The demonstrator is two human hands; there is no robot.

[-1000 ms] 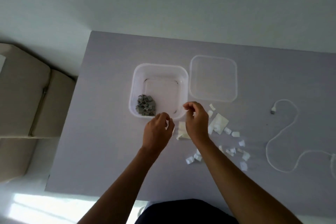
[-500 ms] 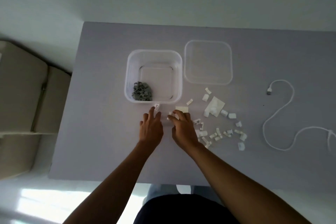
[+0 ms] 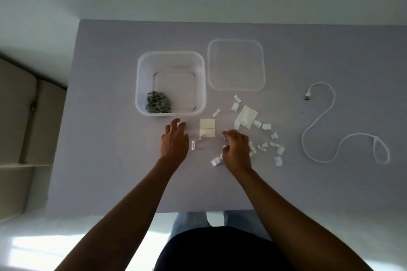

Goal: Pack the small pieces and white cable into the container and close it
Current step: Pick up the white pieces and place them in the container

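Observation:
The clear plastic container (image 3: 141,86) stands open on the grey table, with a heap of grey pieces (image 3: 158,105) in its near left corner. Its clear lid (image 3: 236,65) lies flat to its right. My left hand (image 3: 175,142) rests just in front of the container, fingers extended, the tips touching one small white piece (image 3: 179,124). My right hand (image 3: 235,149) lies over the scattered small white pieces (image 3: 267,145), its fingers curled round a few of them. The white cable (image 3: 326,125) snakes loosely at the far right, untouched.
A cream square pad (image 3: 207,131) and a single clear piece (image 3: 193,145) lie between my hands. A white backing sheet (image 3: 245,120) lies among the pieces. The table's near edge (image 3: 132,211) is close to my body; a beige sofa (image 3: 17,116) stands to the left.
My hands have come down from the container's front rim to the table and spread apart. The right hand has slid right onto the scattered pieces.

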